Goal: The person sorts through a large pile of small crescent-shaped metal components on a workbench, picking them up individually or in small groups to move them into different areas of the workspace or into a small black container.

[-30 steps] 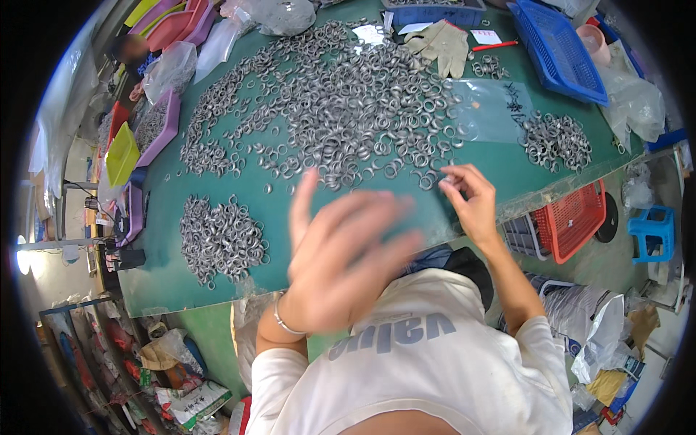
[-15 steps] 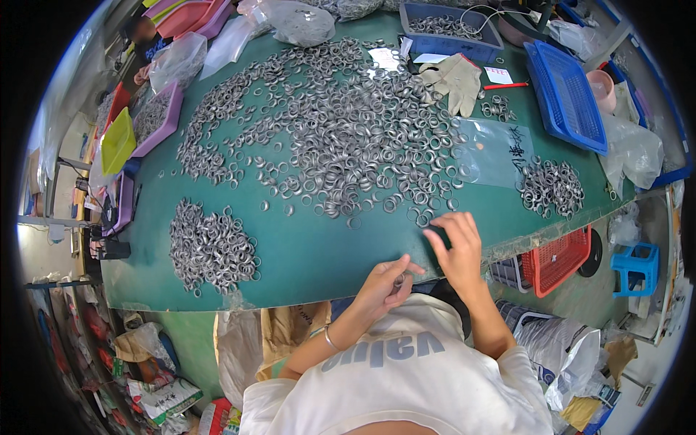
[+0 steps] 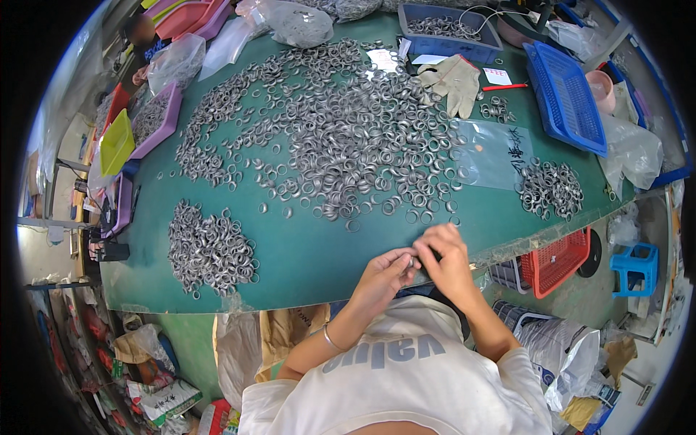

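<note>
Close to the table's near edge, my left hand [image 3: 384,278] pinches a small grey metal ring [image 3: 411,263] between thumb and fingers; whether there is more than one ring is unclear. My right hand [image 3: 446,259] meets it from the right, fingers curled in against the left fingertips. What the right fingers hold, if anything, is hidden. Just beyond the hands lies the fringe of a wide heap of grey metal rings [image 3: 348,138] spread over the green tabletop [image 3: 312,254]. Smaller ring piles lie at the left [image 3: 210,246] and at the right [image 3: 549,190].
A clear plastic bag [image 3: 493,156], a work glove [image 3: 453,83] and a red pen [image 3: 504,87] lie right of the heap. Blue baskets [image 3: 565,98] stand at the far right, a grey-blue bin [image 3: 453,32] at the back. Another person [image 3: 141,43] is at the far left.
My right hand has drawn in from the edge of the ring heap to my left hand, its fingers curling. The left hand has risen slightly toward it.
</note>
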The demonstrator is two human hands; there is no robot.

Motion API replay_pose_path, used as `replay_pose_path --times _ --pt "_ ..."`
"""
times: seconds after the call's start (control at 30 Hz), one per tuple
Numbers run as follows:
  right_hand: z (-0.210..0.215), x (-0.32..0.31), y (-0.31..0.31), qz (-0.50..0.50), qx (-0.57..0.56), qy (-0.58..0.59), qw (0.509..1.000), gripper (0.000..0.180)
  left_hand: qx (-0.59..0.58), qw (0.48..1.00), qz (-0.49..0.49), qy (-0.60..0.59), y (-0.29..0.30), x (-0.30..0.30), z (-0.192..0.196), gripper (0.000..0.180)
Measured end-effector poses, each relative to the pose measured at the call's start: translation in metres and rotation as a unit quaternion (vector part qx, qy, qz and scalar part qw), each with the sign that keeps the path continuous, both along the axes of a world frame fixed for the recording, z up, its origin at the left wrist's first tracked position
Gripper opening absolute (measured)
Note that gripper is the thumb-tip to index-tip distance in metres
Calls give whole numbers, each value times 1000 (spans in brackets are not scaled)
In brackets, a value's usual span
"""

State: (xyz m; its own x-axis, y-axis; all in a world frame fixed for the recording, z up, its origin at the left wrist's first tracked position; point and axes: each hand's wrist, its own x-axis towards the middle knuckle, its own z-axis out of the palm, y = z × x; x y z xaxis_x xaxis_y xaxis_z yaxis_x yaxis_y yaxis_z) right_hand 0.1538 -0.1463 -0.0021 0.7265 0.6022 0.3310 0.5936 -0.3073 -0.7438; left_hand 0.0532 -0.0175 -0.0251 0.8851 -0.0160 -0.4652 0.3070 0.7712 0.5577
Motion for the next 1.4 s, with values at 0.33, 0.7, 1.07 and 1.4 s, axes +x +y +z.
replay_pose_path --times 0.33,0.7,1.07,1.4 --pt "-22 24 -3 -52 -30 -2 998 14 15 998 45 28 -2 -2 17 29" --pt "6 38 17 -62 -41 -79 994 17 -88 994 -44 -41 12 -1 3 34" --pt "-9 33 25 -83 -85 -151 981 15 -57 998 12 -4 3 -2 -9 35" --pt "16 16 8 54 0 404 913 4 -8 988 116 103 -6 16 30 34"
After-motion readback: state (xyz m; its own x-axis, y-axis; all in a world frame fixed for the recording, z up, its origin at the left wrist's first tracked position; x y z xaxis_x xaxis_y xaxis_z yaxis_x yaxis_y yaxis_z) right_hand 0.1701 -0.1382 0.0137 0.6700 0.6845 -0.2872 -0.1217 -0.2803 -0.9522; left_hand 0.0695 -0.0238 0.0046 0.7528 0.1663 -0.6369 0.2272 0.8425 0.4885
